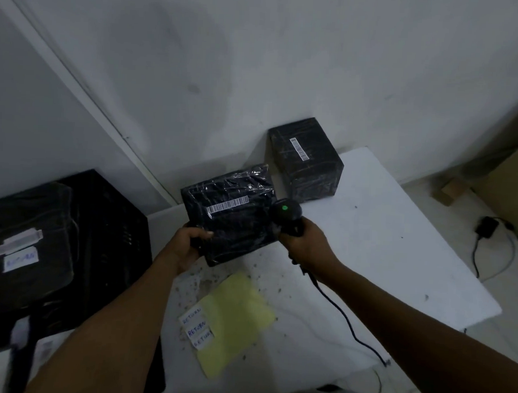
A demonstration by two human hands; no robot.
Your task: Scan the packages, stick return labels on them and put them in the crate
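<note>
A black plastic-wrapped package [236, 222] with a white barcode strip lies tilted on the white table [397, 261]. My left hand [187, 246] grips its near left corner. My right hand [306, 243] holds a black barcode scanner [285, 213] with a green light lit, its head right beside the package's right edge. A second black package [305, 165] with a barcode stands against the wall behind. On the table lies a yellow sheet [240, 320] with three white "RETURN" labels [197, 327] at its left edge. At the left, a black crate [108, 228] holds a labelled package [27, 245].
The scanner's dark cable [344, 319] runs across the table to its near edge. On the floor at the right lie a black adapter [486, 227] with wires, and a cardboard box [507, 189]. Dark specks dot the table around the yellow sheet.
</note>
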